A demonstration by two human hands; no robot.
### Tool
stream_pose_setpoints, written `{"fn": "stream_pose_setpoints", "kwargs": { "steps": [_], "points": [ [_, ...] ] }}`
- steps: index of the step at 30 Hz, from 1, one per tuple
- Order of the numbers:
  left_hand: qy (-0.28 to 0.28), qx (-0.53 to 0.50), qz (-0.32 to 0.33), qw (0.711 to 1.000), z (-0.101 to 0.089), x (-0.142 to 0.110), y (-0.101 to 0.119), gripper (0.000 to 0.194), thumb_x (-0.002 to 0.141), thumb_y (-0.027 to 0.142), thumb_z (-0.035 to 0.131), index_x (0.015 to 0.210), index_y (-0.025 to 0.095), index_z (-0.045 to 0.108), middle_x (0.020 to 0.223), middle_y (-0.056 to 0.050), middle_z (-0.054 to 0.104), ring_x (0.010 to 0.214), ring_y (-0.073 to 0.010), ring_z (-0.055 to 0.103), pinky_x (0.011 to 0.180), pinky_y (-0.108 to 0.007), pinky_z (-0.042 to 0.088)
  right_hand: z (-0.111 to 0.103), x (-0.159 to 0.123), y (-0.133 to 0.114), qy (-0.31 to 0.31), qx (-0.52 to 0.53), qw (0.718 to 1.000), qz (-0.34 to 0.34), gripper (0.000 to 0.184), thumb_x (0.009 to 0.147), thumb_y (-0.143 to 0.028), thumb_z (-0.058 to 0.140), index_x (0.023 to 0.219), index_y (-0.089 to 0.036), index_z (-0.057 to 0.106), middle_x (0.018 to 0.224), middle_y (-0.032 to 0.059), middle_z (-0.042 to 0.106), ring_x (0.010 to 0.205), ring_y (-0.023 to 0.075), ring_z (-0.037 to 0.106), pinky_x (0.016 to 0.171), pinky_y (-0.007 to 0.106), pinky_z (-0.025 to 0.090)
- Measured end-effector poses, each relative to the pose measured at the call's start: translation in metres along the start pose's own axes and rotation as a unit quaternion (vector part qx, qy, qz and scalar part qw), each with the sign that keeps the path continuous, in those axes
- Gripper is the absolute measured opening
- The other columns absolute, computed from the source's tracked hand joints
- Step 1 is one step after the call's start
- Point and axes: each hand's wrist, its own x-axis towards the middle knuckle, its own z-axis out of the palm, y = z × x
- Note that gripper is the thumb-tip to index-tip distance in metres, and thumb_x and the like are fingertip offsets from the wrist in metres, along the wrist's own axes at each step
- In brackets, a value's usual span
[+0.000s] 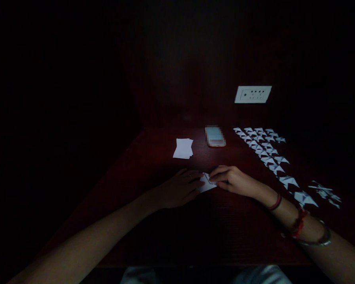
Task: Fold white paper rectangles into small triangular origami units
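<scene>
A small white piece of folded paper (206, 185) lies on the dark table between my hands, a crease line near its upper edge. My left hand (182, 188) rests palm down at the paper's left side, fingers stretched out and apart, fingertips touching it. At the right edge, my right hand (232, 180) has its fingers closed on the paper, with bent fingers and the thumb below. Farther back is a small stack of white paper sheets (183, 148), its edges uneven. Rows of folded paper shapes (268, 151) stand to the right of my right hand.
A phone (215, 136) with a lit, blurred screen lies at the back of the reddish-brown table (154, 144). Narrow paper scraps (325, 193) are heaped at the right, near my right forearm. A white socket panel (253, 94) is on the back wall. The surroundings are very dark.
</scene>
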Motion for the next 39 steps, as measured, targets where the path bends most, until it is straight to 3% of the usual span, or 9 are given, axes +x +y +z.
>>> {"fn": "stream_pose_setpoints", "kwargs": {
  "steps": [6, 11, 17, 21, 27, 39],
  "points": [
    [0.010, -0.029, 0.006, 1.000, -0.004, 0.002, 0.001, 0.029, 0.086, 0.025, 0.033, 0.113, 0.022, 0.044, 0.118, -0.005, 0.042, 0.108, -0.0193, 0.036, 0.091, -0.036, 0.030, -0.005, -0.003, 0.000, -0.033, 0.005, 0.999, -0.023, 0.023, 0.075, -0.009, 0.047, 0.092, -0.014, 0.062, 0.099, 0.0070, 0.059, 0.092, 0.0153, 0.052, 0.084, 0.029, 0.041],
    [0.037, -0.008, 0.010, 0.999, 0.002, 0.002, -0.003, 0.029, 0.085, 0.027, 0.037, 0.112, 0.021, 0.045, 0.128, -0.006, 0.030, 0.117, -0.0207, 0.027, 0.095, -0.038, 0.026, -0.009, -0.003, -0.001, -0.052, 0.013, 0.998, -0.013, 0.024, 0.074, -0.007, 0.047, 0.090, -0.014, 0.063, 0.099, 0.0066, 0.058, 0.092, 0.0144, 0.053, 0.082, 0.027, 0.042],
    [-0.007, 0.025, 0.012, 1.000, 0.006, 0.003, -0.004, 0.033, 0.085, 0.029, 0.036, 0.116, 0.022, 0.041, 0.133, -0.003, 0.023, 0.122, -0.0217, 0.018, 0.097, -0.039, 0.022, -0.009, -0.004, 0.001, -0.052, 0.011, 0.999, 0.000, 0.022, 0.075, -0.010, 0.047, 0.088, -0.015, 0.063, 0.100, 0.0062, 0.058, 0.092, 0.0144, 0.053, 0.083, 0.027, 0.041],
    [-0.007, 0.040, 0.008, 0.999, 0.006, 0.003, -0.002, 0.034, 0.085, 0.030, 0.035, 0.118, 0.021, 0.040, 0.136, -0.004, 0.016, 0.123, -0.0218, 0.013, 0.097, -0.039, 0.021, -0.009, -0.004, 0.003, -0.044, 0.010, 0.999, 0.002, 0.022, 0.075, -0.010, 0.046, 0.087, -0.015, 0.063, 0.097, 0.0059, 0.059, 0.091, 0.0139, 0.054, 0.082, 0.027, 0.041],
    [-0.029, 0.033, 0.007, 0.999, 0.005, 0.003, -0.002, 0.036, 0.086, 0.030, 0.031, 0.121, 0.022, 0.034, 0.134, -0.001, 0.023, 0.122, -0.0198, 0.016, 0.097, -0.037, 0.020, -0.010, -0.005, 0.004, -0.052, -0.011, 0.998, -0.025, 0.021, 0.076, -0.010, 0.045, 0.086, -0.014, 0.063, 0.094, 0.0062, 0.060, 0.094, 0.0151, 0.052, 0.082, 0.029, 0.040],
    [-0.055, 0.037, -0.003, 0.998, 0.003, 0.005, -0.001, 0.035, 0.087, 0.031, 0.028, 0.121, 0.022, 0.035, 0.136, 0.000, 0.017, 0.123, -0.0208, 0.014, 0.098, -0.037, 0.019, -0.010, -0.006, 0.003, -0.065, -0.035, 0.997, -0.039, 0.023, 0.079, -0.013, 0.043, 0.091, -0.015, 0.062, 0.097, 0.0071, 0.058, 0.095, 0.0161, 0.051, 0.083, 0.031, 0.040]
  ]
}}
